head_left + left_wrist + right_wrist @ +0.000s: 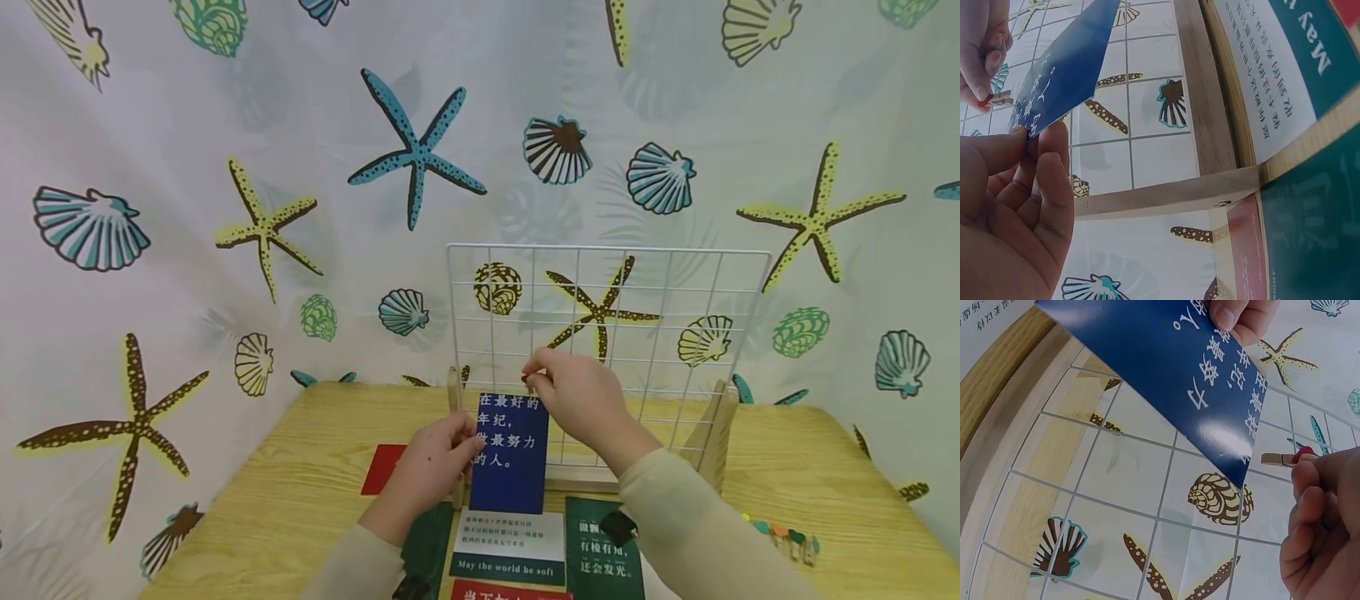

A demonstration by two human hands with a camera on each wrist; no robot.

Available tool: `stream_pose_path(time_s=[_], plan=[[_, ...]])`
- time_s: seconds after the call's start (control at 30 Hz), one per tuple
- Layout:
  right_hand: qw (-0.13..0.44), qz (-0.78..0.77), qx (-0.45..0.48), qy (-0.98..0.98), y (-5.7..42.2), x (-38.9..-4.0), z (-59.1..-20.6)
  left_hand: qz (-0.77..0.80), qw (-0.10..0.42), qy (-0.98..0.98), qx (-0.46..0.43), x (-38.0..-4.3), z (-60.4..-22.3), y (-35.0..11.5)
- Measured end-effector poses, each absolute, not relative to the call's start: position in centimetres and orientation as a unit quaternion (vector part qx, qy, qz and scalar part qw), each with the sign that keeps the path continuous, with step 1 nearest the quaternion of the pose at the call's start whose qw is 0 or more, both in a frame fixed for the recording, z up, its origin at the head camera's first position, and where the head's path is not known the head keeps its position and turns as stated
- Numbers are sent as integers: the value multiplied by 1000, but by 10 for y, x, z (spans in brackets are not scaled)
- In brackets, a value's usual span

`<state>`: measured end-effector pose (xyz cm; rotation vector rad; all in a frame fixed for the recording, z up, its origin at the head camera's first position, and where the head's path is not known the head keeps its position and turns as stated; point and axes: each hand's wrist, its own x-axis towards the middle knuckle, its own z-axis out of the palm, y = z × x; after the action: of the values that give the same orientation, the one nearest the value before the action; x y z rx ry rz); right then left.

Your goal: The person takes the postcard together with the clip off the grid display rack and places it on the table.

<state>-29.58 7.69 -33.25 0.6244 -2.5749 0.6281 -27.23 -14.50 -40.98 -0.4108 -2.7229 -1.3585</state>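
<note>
My left hand (435, 458) pinches the left edge of a dark blue card (513, 487) with white Chinese writing. The card stands roughly upright in front of a white wire grid panel (600, 248). My right hand (581, 396) is at the card's upper right corner and pinches a small wooden clothespin (1279, 459) with a red decoration. In the right wrist view, the clothespin's tip points toward the card's corner, with a small gap between them. Behind the card, the grid is partly hidden.
Wooden feet (718, 433) hold the grid up on the wood-grain table (300, 450). In front lie a white-and-green card (506, 542), a green card (581, 521) and a red card (510, 591). Another red card (381, 468) is at left. Several colourful clothespins (795, 537) lie at right.
</note>
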Motion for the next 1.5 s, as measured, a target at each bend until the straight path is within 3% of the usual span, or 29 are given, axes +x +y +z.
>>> stream_pose_path(time_s=[0.5,1.1,1.5], plan=[[194,221,231,-927,96,-291,-339,-448,24,-886,-122,-264,-409,-159],[161,237,219,-933,121,-286,-348,-404,53,-906,-113,-255,-402,-177],[150,245,208,-935,130,-283,-353,-409,36,-906,-105,-254,-402,-191]])
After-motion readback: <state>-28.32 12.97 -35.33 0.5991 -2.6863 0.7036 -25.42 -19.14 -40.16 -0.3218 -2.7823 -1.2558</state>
